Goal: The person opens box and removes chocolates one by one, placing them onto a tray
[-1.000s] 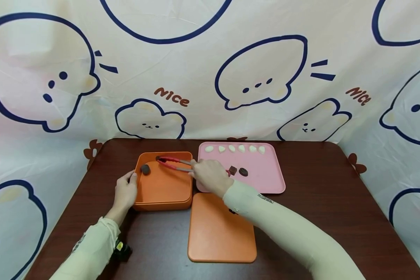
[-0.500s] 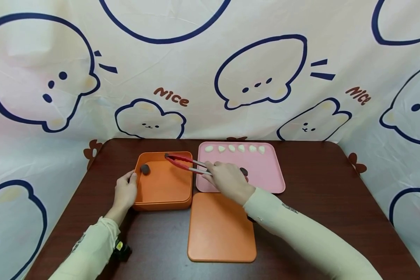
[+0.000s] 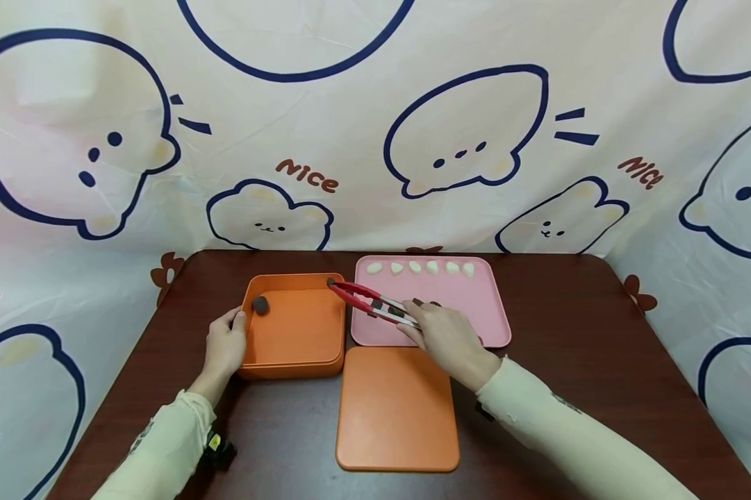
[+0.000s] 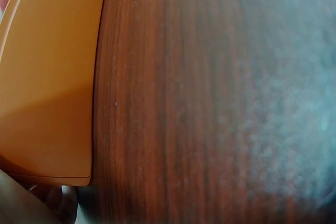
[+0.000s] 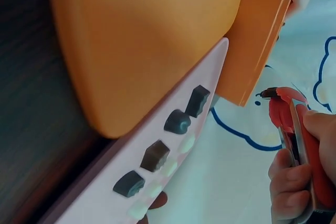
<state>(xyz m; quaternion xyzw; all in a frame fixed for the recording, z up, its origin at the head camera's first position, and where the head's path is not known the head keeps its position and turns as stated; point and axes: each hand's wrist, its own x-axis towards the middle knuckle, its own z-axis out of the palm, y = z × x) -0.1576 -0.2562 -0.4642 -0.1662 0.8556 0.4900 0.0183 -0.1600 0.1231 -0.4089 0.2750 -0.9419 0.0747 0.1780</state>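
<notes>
My right hand (image 3: 451, 342) grips a pair of red-tipped tongs (image 3: 358, 297). At their tips is a small dark chocolate (image 5: 269, 93), over the back right corner of the orange box (image 3: 295, 367). My left hand (image 3: 225, 347) holds that box by its left wall, thumb up at the rim. Inside, near the left wall, lies one round dark chocolate (image 3: 260, 305). Under the tongs and right hand is a pink tray (image 3: 490, 323); the right wrist view shows several dark chocolates, among them a brown one (image 5: 155, 156), on it.
A row of several white pieces (image 3: 415, 267) lines the tray's back edge. In front of the tray lies a flat orange lid (image 3: 397, 413), close beside the box. All stand on a dark wooden table (image 3: 563, 312), with a printed curtain (image 3: 356, 125) behind.
My right hand and the tongs have moved right, the chocolate at the tips going from the box's back left to its back right corner. The left hand and box stay put.
</notes>
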